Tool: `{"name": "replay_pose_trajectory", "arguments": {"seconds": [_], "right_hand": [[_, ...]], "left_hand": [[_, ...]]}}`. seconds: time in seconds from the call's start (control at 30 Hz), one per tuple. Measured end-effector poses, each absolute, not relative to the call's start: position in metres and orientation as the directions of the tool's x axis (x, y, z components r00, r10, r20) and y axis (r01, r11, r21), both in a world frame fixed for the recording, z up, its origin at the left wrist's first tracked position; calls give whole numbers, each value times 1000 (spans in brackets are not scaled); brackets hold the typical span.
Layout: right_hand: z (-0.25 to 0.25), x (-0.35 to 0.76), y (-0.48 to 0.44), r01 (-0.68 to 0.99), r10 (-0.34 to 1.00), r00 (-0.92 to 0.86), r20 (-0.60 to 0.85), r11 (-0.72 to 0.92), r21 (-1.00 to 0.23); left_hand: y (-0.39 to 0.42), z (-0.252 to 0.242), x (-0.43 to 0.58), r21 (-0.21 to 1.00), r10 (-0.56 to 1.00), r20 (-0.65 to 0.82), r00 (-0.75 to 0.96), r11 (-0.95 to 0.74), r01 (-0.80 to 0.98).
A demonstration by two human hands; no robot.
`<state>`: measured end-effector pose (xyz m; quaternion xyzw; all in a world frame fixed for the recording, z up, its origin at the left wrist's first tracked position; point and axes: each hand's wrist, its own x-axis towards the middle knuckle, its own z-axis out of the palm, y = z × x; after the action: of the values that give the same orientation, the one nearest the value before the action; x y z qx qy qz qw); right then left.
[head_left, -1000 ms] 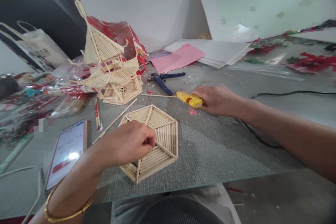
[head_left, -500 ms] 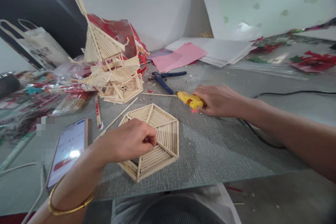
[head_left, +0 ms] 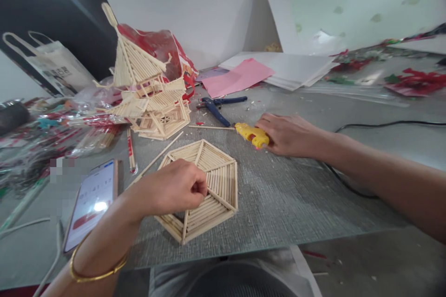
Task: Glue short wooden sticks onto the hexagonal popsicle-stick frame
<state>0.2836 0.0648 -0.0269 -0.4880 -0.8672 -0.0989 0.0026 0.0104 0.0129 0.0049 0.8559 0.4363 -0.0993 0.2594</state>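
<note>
Pale hexagonal stick panel [head_left: 212, 185] by the surface [head_left: 296, 204] edge, bare to its right; left hand [head_left: 174, 190] clenched atop, right hand [head_left: 289, 134] grasping glue gun [head_left: 251, 133] behind.

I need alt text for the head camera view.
A person's curled left hand rests on a flat hexagon of wooden sticks while the right hand holds a yellow glue gun; a stick pagoda model stands behind.

Bare tabletop [head_left: 296, 204] lies open right of the hexagonal stick panel [head_left: 218, 181], up to the black cable [head_left: 343, 185]. Behind it the stick pagoda [head_left: 149, 93] and blue pliers [head_left: 216, 107] crowd the way; a phone [head_left: 91, 202] blocks the left.
</note>
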Motion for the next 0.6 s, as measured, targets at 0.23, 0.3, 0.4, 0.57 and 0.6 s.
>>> {"name": "replay_pose_trajectory", "arguments": {"seconds": [0.23,0.3,0.4,0.57,0.6], "right_hand": [[-25,286,61,810,807,-584,93,569,144],[-25,289,60,798,795,-600,86,586,141],[-20,291,55,774,776,-629,48,619,129],[-5,272,30,706,651,-698,299,696,133],[-4,264,22,670,599,-719,353,733,120]], "left_hand": [[11,7,11,313,693,-360,625,-541,780],[9,9,13,272,711,-331,621,-558,784],[6,11,15,220,723,-314,615,-574,788],[7,9,16,205,706,-305,639,-606,768],[8,8,15,210,702,-302,646,-612,763]]}}
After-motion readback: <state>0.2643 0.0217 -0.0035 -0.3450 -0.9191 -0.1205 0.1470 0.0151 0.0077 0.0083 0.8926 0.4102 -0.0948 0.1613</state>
